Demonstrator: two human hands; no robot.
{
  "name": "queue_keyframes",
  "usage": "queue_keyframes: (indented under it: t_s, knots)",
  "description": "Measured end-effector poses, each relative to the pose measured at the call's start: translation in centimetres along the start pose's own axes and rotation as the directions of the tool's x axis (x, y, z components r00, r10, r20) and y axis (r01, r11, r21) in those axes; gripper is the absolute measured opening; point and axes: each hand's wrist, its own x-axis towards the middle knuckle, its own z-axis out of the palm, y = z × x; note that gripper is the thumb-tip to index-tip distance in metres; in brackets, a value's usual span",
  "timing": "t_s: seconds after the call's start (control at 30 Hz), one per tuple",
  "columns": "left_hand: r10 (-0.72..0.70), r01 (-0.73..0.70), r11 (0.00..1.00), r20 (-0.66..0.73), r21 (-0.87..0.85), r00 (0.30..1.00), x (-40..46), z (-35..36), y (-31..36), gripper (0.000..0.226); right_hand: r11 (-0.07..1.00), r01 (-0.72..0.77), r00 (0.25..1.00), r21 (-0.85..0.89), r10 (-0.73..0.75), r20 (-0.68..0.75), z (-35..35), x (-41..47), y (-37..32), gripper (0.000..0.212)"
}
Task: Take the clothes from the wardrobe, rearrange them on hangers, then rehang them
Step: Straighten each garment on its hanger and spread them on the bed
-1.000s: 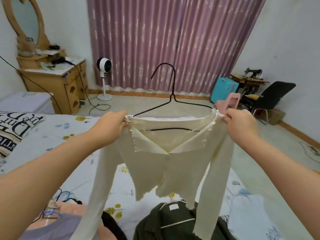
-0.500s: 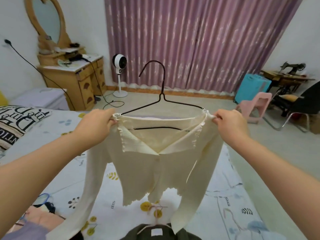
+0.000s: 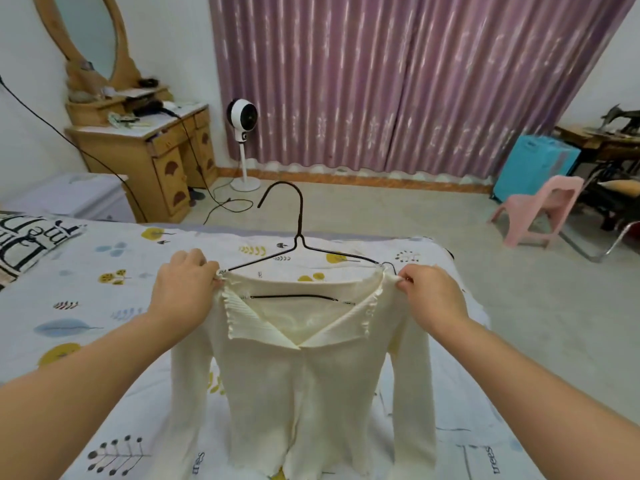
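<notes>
A cream ribbed long-sleeved top [image 3: 304, 393] with a ruffled V collar hangs on a black wire hanger [image 3: 298, 237] over the bed. My left hand [image 3: 183, 289] pinches the top's left shoulder at the hanger's end. My right hand [image 3: 429, 296] pinches the right shoulder in the same way. The hanger's hook points up and away from me, and its lower bar shows through the neckline. Both sleeves hang straight down at the sides.
The bed [image 3: 104, 306] with a white leaf-print sheet lies under the top, a printed pillow [image 3: 24, 244] at its left. Beyond stand a wooden dressing table [image 3: 149, 157], a white fan [image 3: 242, 133], a purple curtain [image 3: 398, 81], a pink plastic chair [image 3: 533, 209] and a blue box [image 3: 533, 168].
Both hands have lowered the top and hanger toward the bed, still gripping the shoulders. The view has swung left, and the dark garments near the bottom edge are out of sight.
</notes>
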Motion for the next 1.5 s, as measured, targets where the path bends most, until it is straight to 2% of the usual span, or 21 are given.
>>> queue_keyframes:
  t_s: [0.07,0.2,0.3,0.43,0.53,0.6,0.67,0.77,0.83,0.9,1.0,1.1,1.2,1.27,1.33,1.37,1.43,1.5]
  knots:
    - [-0.032,0.03,0.997,-0.029,-0.064,0.999,1.6,2.6,0.0,0.023,1.0,-0.019,1.0,0.011,0.019,0.0,2.5,1.6,0.0,0.015]
    - [-0.091,0.103,0.979,0.072,-0.176,0.993,5.4,7.9,0.1,0.012,0.998,-0.051,0.999,0.032,0.051,-0.004,7.7,5.8,0.2,0.017]
    - [-0.09,0.111,0.965,0.097,-0.237,0.991,8.9,12.0,0.4,0.013,0.998,-0.063,0.998,0.029,0.063,0.0,11.7,9.6,0.6,0.017]
    - [-0.055,0.108,0.926,0.154,-0.361,0.986,14.2,17.0,0.7,0.029,0.997,-0.068,0.998,0.023,0.068,-0.007,16.6,15.6,1.2,0.022]
    - [-0.04,0.135,0.922,0.257,-0.363,0.966,17.4,21.4,1.8,0.067,0.981,-0.102,0.993,0.166,0.092,0.07,21.0,18.7,1.1,0.051]
    - [-0.009,0.085,0.96,0.276,-0.266,0.961,16.8,26.1,3.6,0.072,0.981,-0.13,0.979,0.146,0.103,0.177,26.2,17.4,1.0,0.065]
    - [0.055,0.015,0.979,0.338,-0.202,0.94,13.0,32.0,6.3,0.071,0.994,-0.094,0.953,0.051,0.075,0.293,32.7,12.8,1.1,0.066]
    - [0.07,0.003,0.991,0.546,-0.133,0.835,4.0,40.2,9.6,0.072,0.993,-0.031,0.849,-0.113,0.086,0.521,41.1,3.5,2.0,0.066]
    - [0.048,0.019,0.993,0.541,-0.116,0.839,-0.7,43.8,10.5,0.073,0.98,0.049,0.835,-0.194,0.067,0.546,44.8,-0.7,3.5,0.066]
    - [0.028,0.043,0.989,0.461,-0.142,0.887,-2.2,45.8,10.8,0.08,0.968,0.113,0.881,-0.224,0.007,0.473,46.8,-2.3,4.9,0.066]
    - [0.025,0.029,0.99,0.373,-0.137,0.928,-2.3,47.1,11.1,0.073,0.957,0.146,0.922,-0.25,-0.04,0.386,48.3,-2.4,5.7,0.064]
    - [0.043,0.006,0.993,0.415,-0.115,0.909,-2.2,47.2,11.1,0.072,0.96,0.147,0.905,-0.238,-0.033,0.424,48.9,-2.3,5.8,0.065]
    - [0.052,0.002,0.995,0.528,-0.102,0.847,-1.0,46.4,10.7,0.074,0.963,0.16,0.834,-0.216,-0.015,0.551,47.7,-1.1,5.4,0.065]
    - [0.092,-0.018,0.992,0.624,-0.124,0.776,0.8,44.9,10.4,0.075,0.965,0.163,0.761,-0.206,0.01,0.649,45.8,0.3,4.7,0.065]
    - [0.133,-0.031,0.987,0.696,-0.157,0.706,2.4,42.5,10.0,0.072,0.966,0.166,0.713,-0.198,0.021,0.701,43.3,1.1,3.8,0.055]
    - [0.147,-0.026,0.983,0.706,-0.179,0.693,2.8,41.1,9.8,0.065,0.966,0.166,0.706,-0.197,0.023,0.708,42.0,1.1,3.2,0.044]
    - [0.16,0.008,0.97,0.661,-0.243,0.733,2.1,38.7,9.3,0.043,0.968,0.151,0.7,-0.202,0.039,0.713,39.5,0.0,2.3,0.025]
    - [0.174,0.016,0.956,0.609,-0.293,0.774,-0.8,36.3,8.5,0.034,0.966,0.162,0.687,-0.203,0.037,0.726,37.1,-2.2,1.5,0.023]
